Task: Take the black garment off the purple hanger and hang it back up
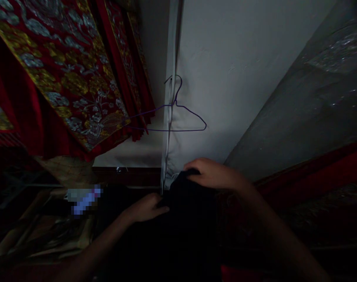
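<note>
A dark, nearly black cloth [181, 231] that looks like a garment hangs from both my hands; its shape is lost in the dimness. My right hand [208, 172] pinches its upper edge, fingers closed over the fabric. Lower and to the left, my left hand [149, 207] grips the same cloth with the thumb on top. Above the hands a thin purple wire hanger [178, 130] hangs by its hook at a pale vertical strip [167, 117] on the wall, with nothing on it.
Red cloth embroidered in gold and silver [78, 78] hangs at upper left, overlapping the hanger's left end. A pale wall [225, 58] stands behind. Clear plastic sheeting [322, 78] slopes down on the right over red fabric [322, 184]. A wooden frame [17, 235] is at lower left.
</note>
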